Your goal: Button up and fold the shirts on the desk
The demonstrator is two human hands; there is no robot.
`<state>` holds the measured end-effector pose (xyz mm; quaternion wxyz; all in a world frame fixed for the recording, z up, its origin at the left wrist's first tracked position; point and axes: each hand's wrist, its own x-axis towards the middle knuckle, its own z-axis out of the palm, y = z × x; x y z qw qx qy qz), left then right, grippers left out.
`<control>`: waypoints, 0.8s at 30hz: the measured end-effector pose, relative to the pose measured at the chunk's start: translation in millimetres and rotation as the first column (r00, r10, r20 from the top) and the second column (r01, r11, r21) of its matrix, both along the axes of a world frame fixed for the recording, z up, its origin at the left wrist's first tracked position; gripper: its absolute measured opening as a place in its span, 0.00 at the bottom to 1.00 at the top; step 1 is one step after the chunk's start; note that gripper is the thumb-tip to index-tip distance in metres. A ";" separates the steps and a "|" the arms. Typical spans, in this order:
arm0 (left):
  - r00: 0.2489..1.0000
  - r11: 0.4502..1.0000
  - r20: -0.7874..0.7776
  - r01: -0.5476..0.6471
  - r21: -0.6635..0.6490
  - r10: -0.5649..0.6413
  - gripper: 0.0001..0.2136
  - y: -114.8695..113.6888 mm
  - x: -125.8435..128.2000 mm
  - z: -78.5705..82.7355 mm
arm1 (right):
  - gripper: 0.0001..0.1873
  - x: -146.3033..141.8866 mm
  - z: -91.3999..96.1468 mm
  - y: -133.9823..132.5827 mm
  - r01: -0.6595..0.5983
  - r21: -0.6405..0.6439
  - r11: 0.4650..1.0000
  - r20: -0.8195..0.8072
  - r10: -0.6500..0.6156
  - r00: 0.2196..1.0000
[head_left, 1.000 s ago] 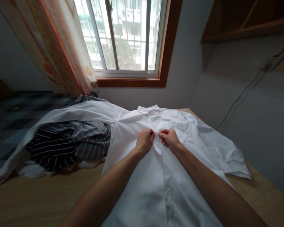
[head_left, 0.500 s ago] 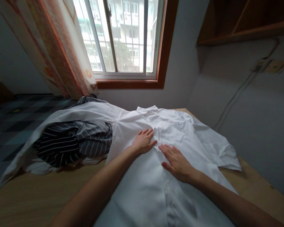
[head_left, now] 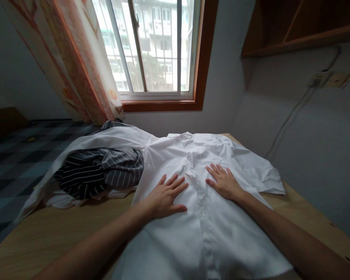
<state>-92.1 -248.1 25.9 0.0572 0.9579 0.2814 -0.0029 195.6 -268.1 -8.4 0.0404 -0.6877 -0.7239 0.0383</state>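
Note:
A white button-up shirt (head_left: 186,229) lies front side up on the wooden table (head_left: 76,229), its collar toward the window. Its button strip runs down the middle with some creases. My left hand (head_left: 167,196) rests flat on the shirt left of the buttons, fingers spread. On the other side of the strip, my right hand (head_left: 224,182) lies palm down on the chest area, fingers apart. One sleeve stretches left over a dark striped bundle of cloth (head_left: 99,171); the other sleeve lies to the right.
A blue-and-black checked bedspread (head_left: 6,167) is at the left. Behind stand a curtain (head_left: 72,58) and a window (head_left: 160,50). A wooden shelf (head_left: 303,39) hangs at upper right, above a wall socket (head_left: 321,79) with a cable running down.
My left hand has slid down and left, toward me. My right hand has shifted up and right, so the hands are farther apart. The view has moved slightly.

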 end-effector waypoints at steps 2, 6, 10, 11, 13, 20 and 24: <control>0.999 0.999 0.054 0.004 0.047 -0.007 0.33 5.3 -5.1 -3.5 | 0.33 1.0 -0.2 5.1 -0.010 0.009 1.000 -0.013 0.010 1.000; 0.970 0.992 0.236 0.025 0.125 -0.054 0.13 3.9 -10.7 -7.0 | 0.28 -3.3 3.7 -2.5 0.003 0.139 0.990 -0.072 0.007 0.997; 0.958 0.986 0.283 0.007 0.165 -0.055 0.15 -7.3 -10.1 -1.1 | 0.25 -37.8 18.3 -35.9 0.022 0.301 0.953 -0.163 0.029 0.986; 0.962 0.984 0.267 0.003 0.179 -0.052 0.15 -9.5 -9.2 1.2 | 0.25 -49.1 22.9 -45.2 0.005 0.296 0.955 -0.156 0.043 0.987; 0.972 0.980 0.229 0.012 0.200 -0.058 0.14 -12.7 -7.6 5.8 | 0.20 -68.3 31.0 -59.7 -0.023 0.254 0.967 -0.102 0.050 0.994; 0.935 1.000 0.354 -0.014 0.002 0.012 0.11 -8.3 -16.7 19.6 | 0.05 -67.1 40.2 -63.3 0.074 0.122 0.990 -0.098 -0.062 0.993; 0.967 0.996 0.256 0.021 -0.090 0.002 0.09 1.1 -23.1 28.3 | 0.12 -67.1 38.4 -69.4 -0.124 0.180 0.976 -0.176 0.156 0.972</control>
